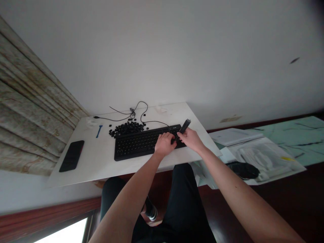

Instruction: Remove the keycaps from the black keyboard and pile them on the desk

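A black keyboard (138, 143) without its keycaps lies on the white table, its exposed rows of switches facing up. My left hand (165, 143) rests on the keyboard's right half, palm down, with its fingers laid over the switches. Close beside it, my right hand (188, 138) is closed around a slim black tool (185, 126), tilted up, with a bristly or clear end on top. The tool's lower end is near the keyboard's right side; whether it touches is too small to tell. Behind the keyboard is a heap of loose black keycaps (129, 128).
On the left of the white table (95, 165) lie a black phone (72, 156) and a blue tool (99, 131). A thin black cable (115, 119) loops behind the keycaps. A curtain (27, 111) hangs at left. Papers and plastic bags (268, 157) lie on the right.
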Demonstrator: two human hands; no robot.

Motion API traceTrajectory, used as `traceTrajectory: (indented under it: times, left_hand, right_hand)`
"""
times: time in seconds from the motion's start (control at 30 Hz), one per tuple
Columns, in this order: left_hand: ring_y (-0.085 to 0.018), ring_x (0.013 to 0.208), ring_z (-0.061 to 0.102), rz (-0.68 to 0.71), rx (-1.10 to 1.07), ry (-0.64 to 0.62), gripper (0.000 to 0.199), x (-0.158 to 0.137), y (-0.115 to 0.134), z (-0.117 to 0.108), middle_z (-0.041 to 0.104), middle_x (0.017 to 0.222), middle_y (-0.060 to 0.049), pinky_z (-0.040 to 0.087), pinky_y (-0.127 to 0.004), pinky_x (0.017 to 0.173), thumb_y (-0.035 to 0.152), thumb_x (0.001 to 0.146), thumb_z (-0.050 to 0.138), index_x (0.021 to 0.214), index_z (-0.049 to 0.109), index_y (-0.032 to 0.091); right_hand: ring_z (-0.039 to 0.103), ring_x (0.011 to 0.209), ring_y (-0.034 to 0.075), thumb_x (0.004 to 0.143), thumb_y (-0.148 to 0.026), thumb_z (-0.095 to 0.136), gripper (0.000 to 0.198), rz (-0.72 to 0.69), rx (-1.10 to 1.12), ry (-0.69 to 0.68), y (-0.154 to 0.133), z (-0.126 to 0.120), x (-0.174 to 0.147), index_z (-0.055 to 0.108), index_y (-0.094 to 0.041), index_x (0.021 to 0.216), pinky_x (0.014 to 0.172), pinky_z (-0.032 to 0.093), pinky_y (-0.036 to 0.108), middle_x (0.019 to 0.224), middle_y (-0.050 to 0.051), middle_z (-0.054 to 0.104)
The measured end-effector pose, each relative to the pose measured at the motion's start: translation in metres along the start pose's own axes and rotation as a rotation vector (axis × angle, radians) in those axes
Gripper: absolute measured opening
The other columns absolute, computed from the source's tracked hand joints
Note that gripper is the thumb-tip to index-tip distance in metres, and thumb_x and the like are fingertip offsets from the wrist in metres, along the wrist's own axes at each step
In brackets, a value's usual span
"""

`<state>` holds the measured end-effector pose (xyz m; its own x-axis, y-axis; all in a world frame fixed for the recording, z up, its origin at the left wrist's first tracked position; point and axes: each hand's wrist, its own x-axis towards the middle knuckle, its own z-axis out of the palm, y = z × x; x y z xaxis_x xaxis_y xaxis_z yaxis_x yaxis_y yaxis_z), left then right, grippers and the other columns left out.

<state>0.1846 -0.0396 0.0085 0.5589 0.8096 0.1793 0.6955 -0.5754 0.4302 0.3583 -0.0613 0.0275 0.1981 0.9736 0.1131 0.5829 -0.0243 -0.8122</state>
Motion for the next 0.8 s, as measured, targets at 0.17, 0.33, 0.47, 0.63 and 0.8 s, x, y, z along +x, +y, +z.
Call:
traceTrajectory:
  times: [0.17, 0.33, 0.47, 0.63, 0.8]
  left_hand:
    - [-0.025, 0.106, 0.059, -0.01, 0.009, -0.008, 0.016, 0.0, 0.002, -0.002, 0.067, 0.108, -0.007, 0.044, -0.041, 0.095, 0.03, 0.092, 0.059, 0.104, 0.063, 0.021]
    - [-0.026, 0.109, 0.058, 0.005, 0.029, -0.015, 0.02, 0.0, 0.002, -0.002, 0.066, 0.112, -0.008, 0.043, -0.042, 0.095, 0.031, 0.094, 0.056, 0.108, 0.064, 0.02]
    - [-0.027, 0.11, 0.056, 0.019, 0.045, -0.037, 0.025, 0.0, 0.001, -0.001, 0.065, 0.115, -0.008, 0.043, -0.043, 0.096, 0.035, 0.098, 0.051, 0.114, 0.066, 0.022]
    - [-0.026, 0.111, 0.055, 0.03, 0.061, -0.077, 0.027, 0.002, 0.0, -0.002, 0.063, 0.117, -0.007, 0.043, -0.042, 0.096, 0.037, 0.101, 0.049, 0.117, 0.065, 0.025]
    - [-0.026, 0.114, 0.054, 0.033, 0.093, -0.103, 0.028, 0.003, 0.0, -0.002, 0.062, 0.116, -0.007, 0.042, -0.042, 0.096, 0.037, 0.102, 0.046, 0.121, 0.063, 0.025]
  right_hand:
    - [0.072, 0.062, 0.022, 0.085, -0.029, 0.07, 0.011, 0.025, 0.115, -0.036, 0.006, 0.007, 0.004, 0.066, -0.022, 0.092, 0.065, 0.061, 0.035, 0.07, 0.004, 0.073]
    - [0.074, 0.073, 0.025, 0.082, -0.035, 0.073, 0.02, 0.046, 0.298, -0.055, 0.009, 0.014, 0.001, 0.063, -0.023, 0.095, 0.068, 0.064, 0.04, 0.078, 0.004, 0.073]
    - [0.074, 0.076, 0.024, 0.078, -0.05, 0.077, 0.037, 0.043, 0.462, -0.093, 0.015, 0.013, -0.004, 0.06, -0.023, 0.095, 0.072, 0.065, 0.042, 0.078, 0.002, 0.071]
    - [0.075, 0.082, 0.025, 0.078, -0.062, 0.073, 0.047, -0.018, 0.472, -0.124, 0.02, 0.011, -0.012, 0.059, -0.023, 0.099, 0.078, 0.064, 0.042, 0.084, 0.004, 0.072]
    - [0.074, 0.082, 0.025, 0.087, -0.057, 0.065, 0.037, -0.14, 0.293, -0.097, 0.013, 0.01, -0.02, 0.061, -0.023, 0.1, 0.08, 0.061, 0.04, 0.086, 0.006, 0.073]
